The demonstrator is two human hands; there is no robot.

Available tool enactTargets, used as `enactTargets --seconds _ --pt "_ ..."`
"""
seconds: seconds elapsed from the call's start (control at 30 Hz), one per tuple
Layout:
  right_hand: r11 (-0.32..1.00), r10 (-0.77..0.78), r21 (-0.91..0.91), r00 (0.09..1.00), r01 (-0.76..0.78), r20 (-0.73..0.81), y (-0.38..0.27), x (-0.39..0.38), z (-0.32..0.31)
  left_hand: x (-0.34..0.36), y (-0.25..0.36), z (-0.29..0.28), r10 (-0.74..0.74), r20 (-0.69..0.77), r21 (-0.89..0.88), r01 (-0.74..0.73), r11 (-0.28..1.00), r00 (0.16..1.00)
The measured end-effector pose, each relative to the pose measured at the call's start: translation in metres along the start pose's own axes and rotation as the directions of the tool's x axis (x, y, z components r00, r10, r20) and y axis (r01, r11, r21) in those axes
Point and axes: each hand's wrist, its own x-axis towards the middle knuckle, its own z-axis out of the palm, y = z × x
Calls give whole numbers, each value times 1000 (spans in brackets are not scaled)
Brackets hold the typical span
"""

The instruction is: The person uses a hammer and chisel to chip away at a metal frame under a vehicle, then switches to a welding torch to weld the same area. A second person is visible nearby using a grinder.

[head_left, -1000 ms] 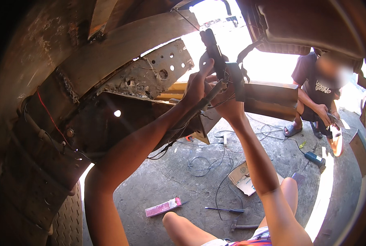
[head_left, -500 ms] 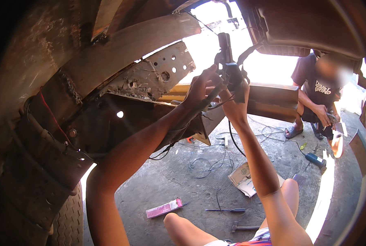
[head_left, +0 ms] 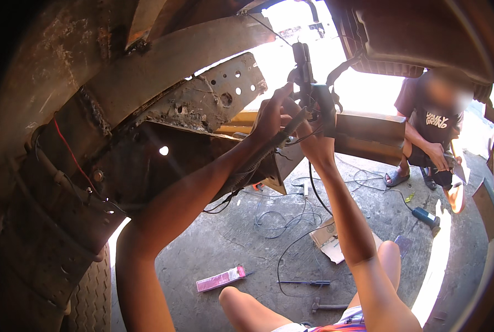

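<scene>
Both my arms reach up beneath a vehicle's rusty frame. My left hand point(head_left: 270, 115) is raised with its fingers bent at a cluster of dark parts and wires; what they pinch is hidden. A black-sleeved wire bundle point(head_left: 277, 139) runs along my left forearm to this cluster. My right hand point(head_left: 317, 145) is closed around a dark, block-shaped part point(head_left: 325, 105), its fingers mostly hidden behind it. Just above stands an upright dark part point(head_left: 301, 61), in shadow against bright light. A black cable point(head_left: 315, 191) hangs beside my right forearm.
A perforated metal bracket point(head_left: 219, 91) and frame beam point(head_left: 175, 61) are at left. On the concrete lie a screwdriver point(head_left: 313, 283), a hammer point(head_left: 327, 306), a pink-and-white box point(head_left: 221, 278), cardboard point(head_left: 327, 240) and a green power tool point(head_left: 426, 217). Another person point(head_left: 432, 127) crouches at right.
The view has shifted slightly. The dark block in my right hand has turned a little, and a thin cable now makes a wider curve over the floor by the screwdriver.
</scene>
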Motion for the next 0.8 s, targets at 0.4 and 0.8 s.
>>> enactTargets --seconds 0.4,0.8 --pt "998 -60 31 998 61 -37 -7 4 5 0 -20 -17 -88 139 -230 119 966 986" --pt "995 -49 90 999 49 -1 -5 4 9 2 -25 -18 37 123 -229 -8 973 992"
